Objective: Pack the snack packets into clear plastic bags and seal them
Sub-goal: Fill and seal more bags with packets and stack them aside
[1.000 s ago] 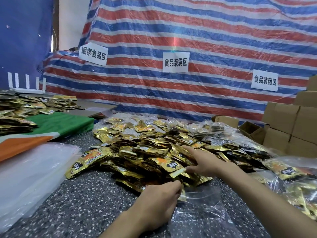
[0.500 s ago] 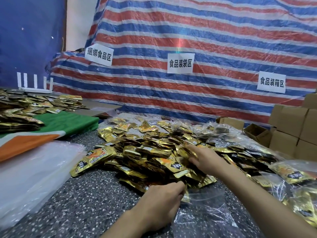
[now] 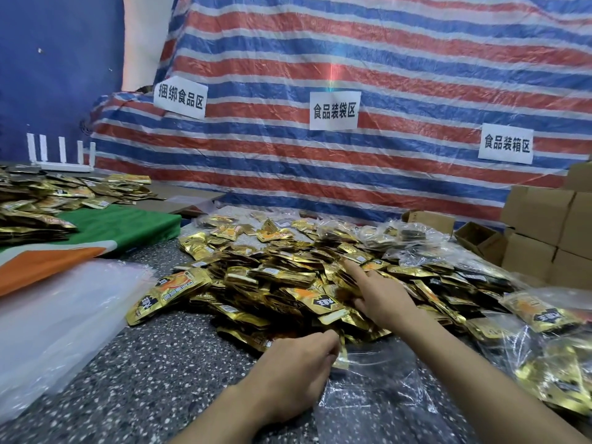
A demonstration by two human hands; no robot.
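Note:
A big heap of gold snack packets [image 3: 282, 277] covers the middle of the speckled table [image 3: 153, 373]. A clear plastic bag [image 3: 378, 389] lies flat on the table in front of the heap. My left hand [image 3: 294, 370] grips the bag's mouth at its left edge, fingers curled. My right hand [image 3: 381, 296] rests on top of the heap with the index finger stretched out and the thumb tucked among the packets; whether it holds a packet is hidden.
Filled clear bags of packets [image 3: 551, 354] lie at the right. A stack of empty clear bags [image 3: 61, 318] lies at the left, beside green and orange cloth [image 3: 112, 225] and more packets [image 3: 48, 200]. Cardboard boxes [image 3: 544, 238] stand at the back right before a striped tarp [image 3: 352, 75].
My right hand has shifted a little over the heap and now points its index finger out. My left hand stays on the bag's mouth.

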